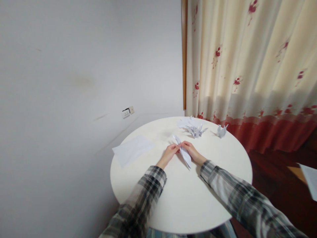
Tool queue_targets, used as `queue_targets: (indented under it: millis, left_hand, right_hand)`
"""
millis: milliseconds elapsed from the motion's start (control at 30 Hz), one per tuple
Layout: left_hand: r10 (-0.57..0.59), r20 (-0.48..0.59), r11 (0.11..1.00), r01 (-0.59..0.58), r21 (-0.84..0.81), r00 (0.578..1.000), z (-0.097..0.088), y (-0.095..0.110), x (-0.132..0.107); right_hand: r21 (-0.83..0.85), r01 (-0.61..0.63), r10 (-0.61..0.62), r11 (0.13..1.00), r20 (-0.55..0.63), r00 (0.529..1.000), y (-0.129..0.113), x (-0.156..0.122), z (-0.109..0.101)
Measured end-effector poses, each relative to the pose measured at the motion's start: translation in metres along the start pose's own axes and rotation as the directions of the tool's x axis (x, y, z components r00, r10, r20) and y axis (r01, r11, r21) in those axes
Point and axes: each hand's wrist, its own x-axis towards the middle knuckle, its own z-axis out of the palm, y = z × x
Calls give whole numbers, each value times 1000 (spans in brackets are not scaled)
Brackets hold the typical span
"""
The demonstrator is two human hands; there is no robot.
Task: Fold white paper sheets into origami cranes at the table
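Between my two hands is a narrow piece of folded white paper (185, 156), slanting from upper left to lower right over the table. My left hand (170, 152) pinches its left edge with the fingertips. From the other side my right hand (189, 147) grips it near the same spot, thumb and fingers closed. Beyond the hands sits a cluster of folded paper cranes (195, 131). Another paper crane (222, 131) stands apart to the right. Flat white paper (133, 148) lies to the left of my hands.
The round white table (188, 201) carries all of this. A pale wall (74, 82) with a power socket (125, 113) rises at the left. A cream and red flowered curtain (237, 66) hangs behind. At far right, a white sheet-like object (310, 180) shows above the dark floor.
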Motion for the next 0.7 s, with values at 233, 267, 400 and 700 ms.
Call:
queue_targets:
  millis: [233, 267, 400, 700]
  left_hand:
    - [-15, 16, 999, 14, 40, 1000, -2, -1, 0]
    - [-17, 17, 999, 16, 51, 1000, -2, -1, 0]
    - [-18, 16, 996, 17, 84, 1000, -3, -1, 0]
    - [-9, 34, 999, 7, 47, 999, -2, -2, 1]
  right_hand:
    - [1, 12, -12, 1000, 53, 999, -1, 0, 0]
    - [3, 13, -13, 1000, 56, 998, -1, -1, 0]
    - [13, 3, -3, 1000, 54, 999, -2, -2, 1]
    - [5, 16, -16, 1000, 53, 998, 5, 2, -3]
